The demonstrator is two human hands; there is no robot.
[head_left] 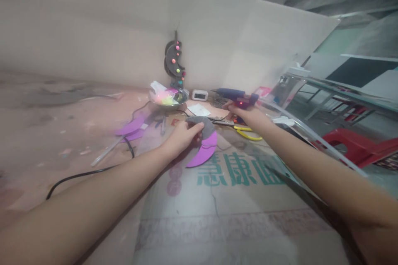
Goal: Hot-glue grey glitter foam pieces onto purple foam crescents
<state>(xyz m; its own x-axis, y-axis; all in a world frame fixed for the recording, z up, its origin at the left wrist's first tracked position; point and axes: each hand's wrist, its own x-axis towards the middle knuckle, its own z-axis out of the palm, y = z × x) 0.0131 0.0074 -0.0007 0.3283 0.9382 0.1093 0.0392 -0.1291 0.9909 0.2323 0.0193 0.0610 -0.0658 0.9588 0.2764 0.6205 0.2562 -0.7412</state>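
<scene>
My left hand [184, 136] is closed on the upper end of a crescent [207, 152], grey at the top and purple below, which looks like felt or foam. Its lower tip lies over the printed sheet on the table. Off to the right, my right hand [239, 112] grips a blue hot glue gun [231, 92] with a small red light lit on its side. The gun's nozzle points left, apart from the crescent. Below it lie scissors [248, 133] with yellow handles.
A bowl [169, 104] with bright craft pieces stands at the back, before a dark crescent ornament [174, 60] with coloured balls. Purple pieces [132, 128], a glue stick [107, 152] and a black cord [77, 176] lie left. A white digital clock [200, 95] and red stool [345, 143] also show.
</scene>
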